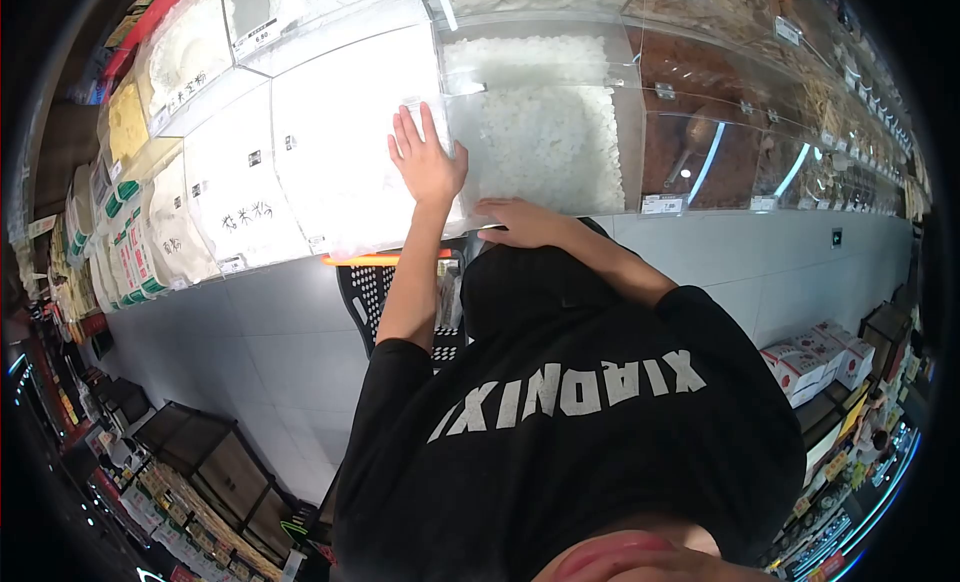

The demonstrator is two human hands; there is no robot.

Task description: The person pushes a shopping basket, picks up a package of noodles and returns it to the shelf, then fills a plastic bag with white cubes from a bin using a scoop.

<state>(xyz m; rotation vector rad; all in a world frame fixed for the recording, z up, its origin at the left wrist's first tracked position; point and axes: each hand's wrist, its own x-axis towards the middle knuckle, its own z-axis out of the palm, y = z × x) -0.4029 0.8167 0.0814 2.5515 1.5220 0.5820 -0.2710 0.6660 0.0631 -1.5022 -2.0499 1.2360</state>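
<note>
My left hand (428, 168) lies with fingers spread on the right part of a bin of white powder (345, 152), near a small clear tab. Just to its right stands a clear bin of white lumpy grains (545, 147). My right hand (522, 222) is at the lower front edge of that bin, its fingers stretched to the left and its thumb apart. I see nothing held in either hand. Below my left forearm is a black perforated shopping basket (370, 292) with an orange handle (350, 259); a clear-wrapped item (449, 292) shows inside.
Further left are more powder bins (235, 172) with handwritten labels and stacked sacks (125, 247). On the right, a bin of reddish-brown powder (700, 162) holds a scoop (697, 137). White boxes (815, 362) stand on the right, beyond the tiled floor (690, 252). Low wooden cabinets (225, 472) stand behind.
</note>
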